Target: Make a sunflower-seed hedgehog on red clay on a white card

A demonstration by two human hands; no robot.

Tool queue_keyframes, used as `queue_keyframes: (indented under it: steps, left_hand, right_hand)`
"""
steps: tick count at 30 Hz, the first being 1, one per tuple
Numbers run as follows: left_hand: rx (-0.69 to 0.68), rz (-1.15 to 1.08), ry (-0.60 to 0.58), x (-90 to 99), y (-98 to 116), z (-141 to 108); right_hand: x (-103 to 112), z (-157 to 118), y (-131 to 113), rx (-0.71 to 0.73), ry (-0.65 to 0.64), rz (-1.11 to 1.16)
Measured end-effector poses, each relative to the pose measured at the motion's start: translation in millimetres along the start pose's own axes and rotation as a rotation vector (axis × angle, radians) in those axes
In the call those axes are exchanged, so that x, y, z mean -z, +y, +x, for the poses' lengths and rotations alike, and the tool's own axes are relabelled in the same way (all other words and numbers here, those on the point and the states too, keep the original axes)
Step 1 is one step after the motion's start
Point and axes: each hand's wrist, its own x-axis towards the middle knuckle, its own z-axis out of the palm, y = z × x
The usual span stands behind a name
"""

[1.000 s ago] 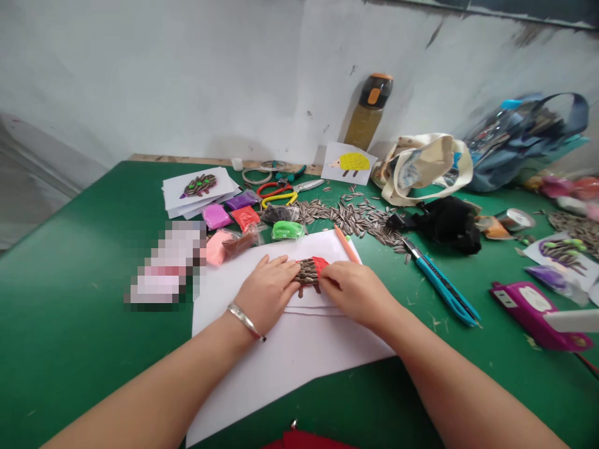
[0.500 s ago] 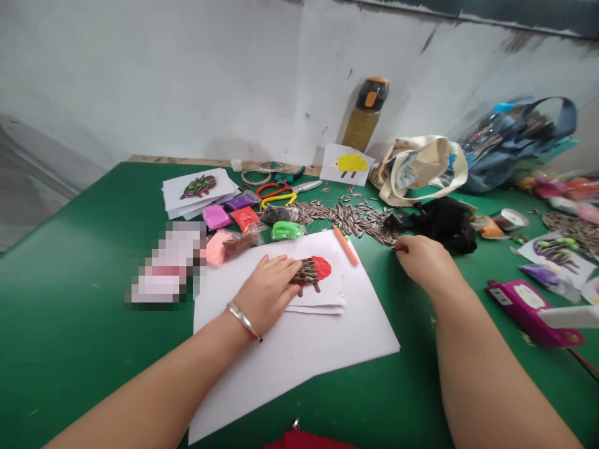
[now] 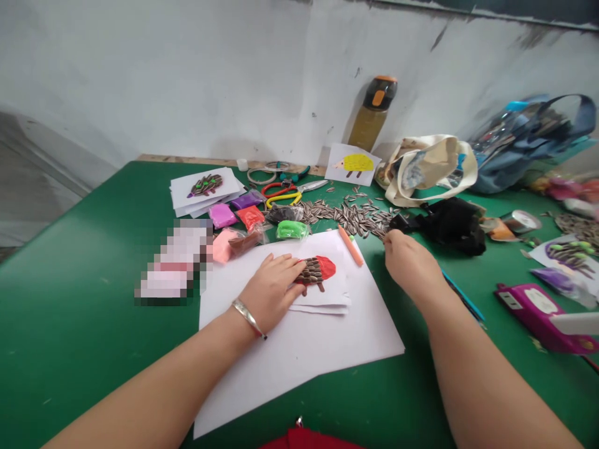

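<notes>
My left hand (image 3: 274,290) lies flat, fingers outstretched, over the left part of a hedgehog picture (image 3: 326,268) on white paper. Rows of striped sunflower seeds cover part of the animal's body, and red fills the right end. Larger white sheets (image 3: 299,365) lie beneath it. My right hand (image 3: 408,262) is closed in a pinch just right of those sheets, by the near edge of a heap of sunflower seeds (image 3: 358,218). Whatever sits between its fingertips is too small and hidden to make out. An orange stick-like tool (image 3: 350,245) rests on the sheets' upper right corner.
Clay packets, including a green one (image 3: 292,230), lie behind the sheets. Yellow-handled scissors (image 3: 284,199), a yellow hedgehog card (image 3: 352,163) and a bottle (image 3: 372,115) stand farther back. On the right are a cream bag (image 3: 421,171), a black cloth item (image 3: 453,227) and a magenta device (image 3: 538,318).
My right hand has drawn slightly left, closer to the sheets, still pinched, uncovering a blue pen-like item beside the forearm. My left hand stays on the picture; the whole view has shifted a little.
</notes>
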Motion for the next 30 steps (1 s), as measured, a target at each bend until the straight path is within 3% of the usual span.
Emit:
queue_keyframes:
  steps: [4,12,15,20,24,30]
  left_hand:
    - [-0.003,0.004,0.002,0.7,1.0,1.3]
    - [0.034,0.019,-0.025,-0.9,3.3,0.7]
    - [0.035,0.025,-0.018,-1.4,2.8,0.5]
    - [0.002,0.05,0.024,-1.1,2.5,2.4]
    - [-0.023,0.094,0.063,-2.4,2.4,4.2]
    - [-0.04,0.146,0.091,-5.9,1.4,5.1]
  right_hand:
    - [6.6,-8.9,-23.0,0.088,0.035,0.343]
    - [-3.8,-23.0,-56.8,0.212,-0.087,0.791]
    - [-6.1,-23.2,-62.2,0.249,-0.136,0.792]
    - [-5.8,-16.6,-69.8,0.236,-0.103,0.731]
    - [-8.1,-10.8,-74.8,0.332,-0.087,0.661]
    - [-16.8,-7.5,-78.6,0.387,0.061,0.68]
